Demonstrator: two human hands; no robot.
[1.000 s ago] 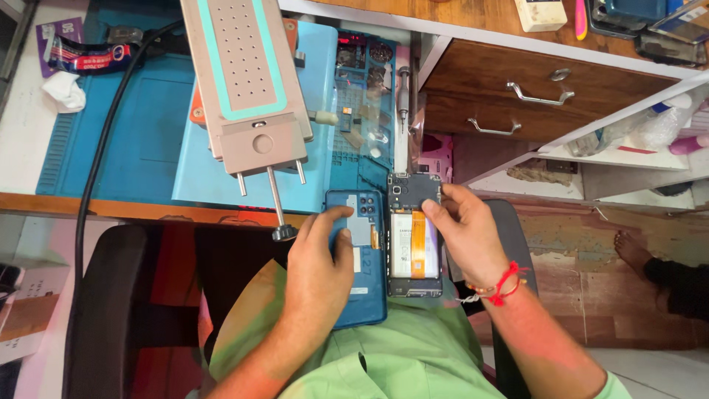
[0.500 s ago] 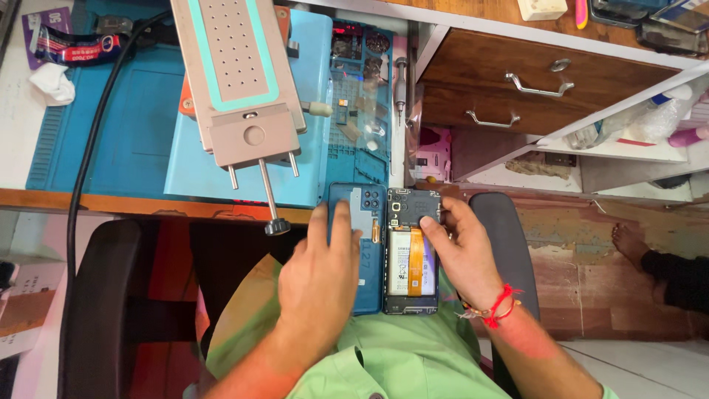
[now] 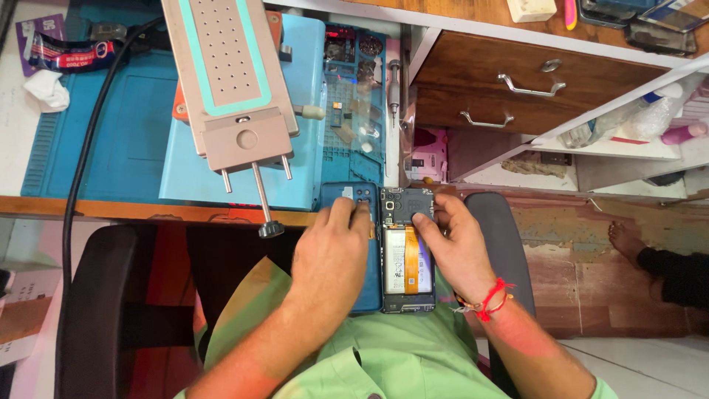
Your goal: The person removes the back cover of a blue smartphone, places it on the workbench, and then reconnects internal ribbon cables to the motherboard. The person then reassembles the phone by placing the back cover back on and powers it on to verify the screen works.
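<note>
both hands were closed on the work just below the middle of the frame. left hand (image 3: 336, 247) lay flat over the blue back cover (image 3: 369, 295), fingers curled over its top edge near the camera cut-outs and pressing it down. right hand (image 3: 461, 251) cupped the right side of the opened phone (image 3: 405, 255), with a fingertip on the dark upper board area and the palm against the frame's edge. cover and phone lay side by side, touching along their long edges, over the person's lap in a green shirt (image 3: 384, 362), just below the wooden desk edge (image 3: 133, 209).

inside the phone a pale battery with an orange flex strip (image 3: 411, 260) down its middle was exposed. judging from that, the step wanted light, even pressure: the right hand should have kept clear of the flex strip and the board, holding only the frame's rim, while the left steadied the cover squarely so nothing slid off the lap. whether any cable ran between cover and phone could not be told.

in the upper left of the frame a grey and teal separator machine (image 3: 225, 81) sat on a blue mat (image 3: 103, 125); a small screwdriver (image 3: 395, 92) lay in the upper middle, and wooden drawers (image 3: 532, 81) filled the upper right.
</note>
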